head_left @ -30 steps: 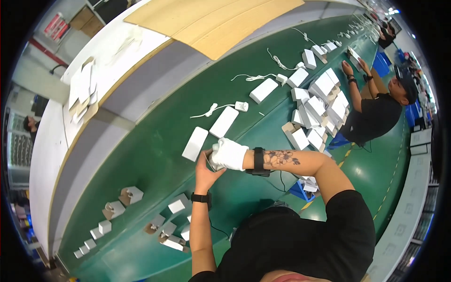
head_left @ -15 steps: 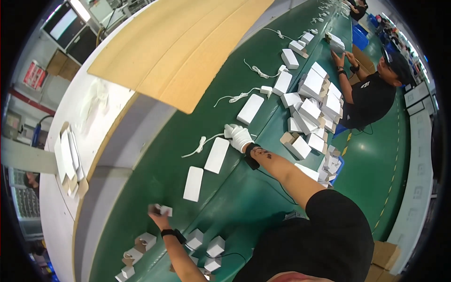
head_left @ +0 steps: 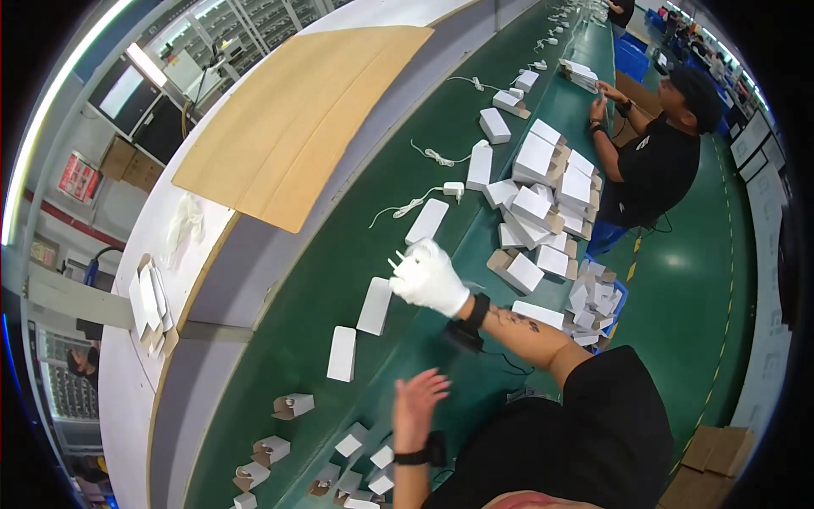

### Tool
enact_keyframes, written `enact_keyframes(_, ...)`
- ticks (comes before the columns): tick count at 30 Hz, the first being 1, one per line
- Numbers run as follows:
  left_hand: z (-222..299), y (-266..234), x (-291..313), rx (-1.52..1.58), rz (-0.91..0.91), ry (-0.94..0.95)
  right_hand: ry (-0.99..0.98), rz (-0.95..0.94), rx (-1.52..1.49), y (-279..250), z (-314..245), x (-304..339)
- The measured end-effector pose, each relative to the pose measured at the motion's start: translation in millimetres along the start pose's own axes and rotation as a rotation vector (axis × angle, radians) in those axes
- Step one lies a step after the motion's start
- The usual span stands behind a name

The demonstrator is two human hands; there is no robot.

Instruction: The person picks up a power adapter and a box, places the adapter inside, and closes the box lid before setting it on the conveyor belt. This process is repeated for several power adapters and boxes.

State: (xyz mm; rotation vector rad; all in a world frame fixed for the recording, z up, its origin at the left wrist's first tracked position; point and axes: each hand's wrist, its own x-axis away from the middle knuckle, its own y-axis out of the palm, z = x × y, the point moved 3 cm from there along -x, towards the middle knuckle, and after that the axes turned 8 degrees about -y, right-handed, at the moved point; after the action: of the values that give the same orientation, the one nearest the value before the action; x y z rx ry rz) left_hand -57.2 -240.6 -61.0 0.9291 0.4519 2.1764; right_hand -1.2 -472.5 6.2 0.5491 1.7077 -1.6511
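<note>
While the right grip (head_left: 430, 278), in a white glove, hangs curled over the green counter (head_left: 284, 348), the left grip (head_left: 415, 409) is bare, its fingers spread, nearer the body and apart from any box. Thin pale tips jut from the gloved fingers, yet I cannot tell what, if anything, is pinched there.

Two closed white boxes (head_left: 375, 305) lie left of the right grip and nearer the body; the closer one reaches the glove's edge — touching or not, I cannot tell. A third closed box (head_left: 426, 222) lies just beyond the right grip. Past it come one plug adapter (head_left: 454, 191) with its bundled cable (head_left: 411, 206), then a second bundled cable (head_left: 441, 159).

To the right grip's right are one heap of white boxes (head_left: 532, 157), too overlapped to count, and one blue bin (head_left: 624, 297) filled with more. Well left of the left grip, four small boxes (head_left: 293, 407) form a row. One co-worker (head_left: 661, 161) is beyond the heap, far from both grips.
</note>
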Motion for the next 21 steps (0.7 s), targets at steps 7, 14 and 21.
enact_keyframes(7,-38.7,25.5,-52.3,0.933,0.105,-0.069,1.098,-0.044,-2.041,-45.2,-78.9,77.7)
enact_keyframes(14,1.7,-25.7,-46.3,0.506,-0.016,0.317,0.963,-0.207,-1.898,-50.0,-115.9,110.3)
enact_keyframes(21,27.9,-16.2,-21.1,0.215,0.196,0.372,0.612,-0.362,-1.492,9.2,-138.2,94.1)
